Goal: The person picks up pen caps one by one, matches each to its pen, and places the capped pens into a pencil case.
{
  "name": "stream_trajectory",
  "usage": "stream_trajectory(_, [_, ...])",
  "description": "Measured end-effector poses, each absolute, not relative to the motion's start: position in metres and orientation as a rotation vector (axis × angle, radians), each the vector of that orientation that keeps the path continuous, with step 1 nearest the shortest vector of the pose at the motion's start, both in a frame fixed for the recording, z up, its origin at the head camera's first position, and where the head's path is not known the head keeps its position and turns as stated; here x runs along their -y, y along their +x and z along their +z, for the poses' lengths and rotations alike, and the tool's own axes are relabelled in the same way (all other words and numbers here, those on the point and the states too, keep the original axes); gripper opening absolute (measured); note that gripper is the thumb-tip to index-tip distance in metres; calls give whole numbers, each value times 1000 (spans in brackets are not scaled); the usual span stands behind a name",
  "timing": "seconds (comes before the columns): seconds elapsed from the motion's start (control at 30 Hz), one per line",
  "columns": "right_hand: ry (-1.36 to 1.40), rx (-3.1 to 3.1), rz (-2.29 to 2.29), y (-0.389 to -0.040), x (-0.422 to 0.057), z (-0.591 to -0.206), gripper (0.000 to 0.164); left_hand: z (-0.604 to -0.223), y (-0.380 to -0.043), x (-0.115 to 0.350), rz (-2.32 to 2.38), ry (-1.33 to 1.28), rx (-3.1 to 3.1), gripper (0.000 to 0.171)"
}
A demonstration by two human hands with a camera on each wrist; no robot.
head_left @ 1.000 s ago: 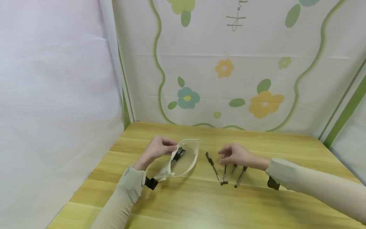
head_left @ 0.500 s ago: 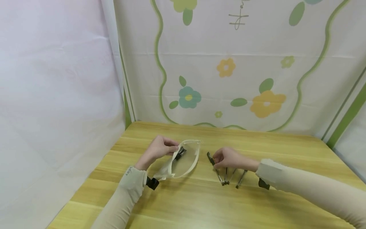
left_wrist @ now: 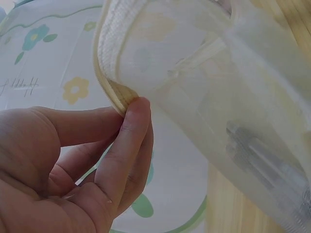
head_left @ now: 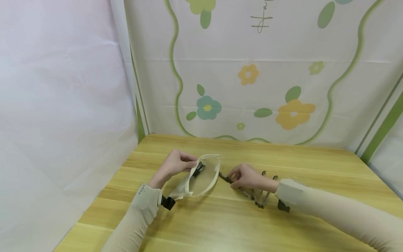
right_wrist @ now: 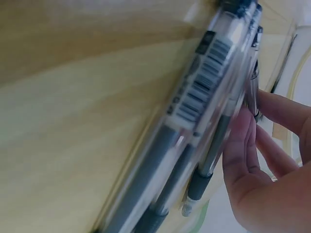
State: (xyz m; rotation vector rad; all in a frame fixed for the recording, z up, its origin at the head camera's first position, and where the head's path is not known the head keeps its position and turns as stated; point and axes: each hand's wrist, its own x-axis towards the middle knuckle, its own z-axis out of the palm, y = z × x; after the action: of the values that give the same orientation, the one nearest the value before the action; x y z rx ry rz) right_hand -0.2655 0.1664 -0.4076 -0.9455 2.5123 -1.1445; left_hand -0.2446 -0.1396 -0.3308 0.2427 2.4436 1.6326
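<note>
My left hand point(head_left: 174, 163) pinches the zip edge of a cream, see-through mesh pouch point(head_left: 180, 190) between thumb and fingers, and its mouth gapes toward the right. Several dark-gripped pens point(head_left: 198, 170) lie inside; through the mesh the left wrist view shows the pens point(left_wrist: 267, 165) blurred. Just right of the mouth, my right hand point(head_left: 248, 176) pinches a black gel pen point(head_left: 224, 177), its cap end close to the pouch rim. In the right wrist view the held pen point(right_wrist: 253, 92) is partly hidden by fingers and nearer pens.
Several more clear-barrelled pens point(head_left: 267, 197) lie fanned on the wooden table under and beside the right wrist. Barcode labels show on the nearest pen point(right_wrist: 204, 73). A flower-print sheet point(head_left: 239, 101) stands at the table's back, a white sheet point(head_left: 69, 105) on the left.
My right hand has moved left and taken hold of the leftmost pen, which is now tilted toward the pouch. The other pens' lower ends have shifted right. The left hand stays put.
</note>
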Motion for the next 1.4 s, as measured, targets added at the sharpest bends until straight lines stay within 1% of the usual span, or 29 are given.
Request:
stream_trajectory(0.4, [-867, -2501, -1158, -266, -163, -408, 30, -331, -243, 139, 1630, 257, -2456, 21])
stream_trajectory(1.0, [-920, -2532, -1140, -260, -159, -404, 25, -332, -242, 138, 1648, 242, -2447, 18])
stream_trajectory(1.23, [-831, -2478, -1209, -259, -161, -403, 25, -333, -242, 137, 1657, 251, -2438, 18])
stream_trajectory(1.4, [-713, -2412, -1293, -255, -164, -398, 26, -333, -241, 136, 1646, 238, -2442, 20])
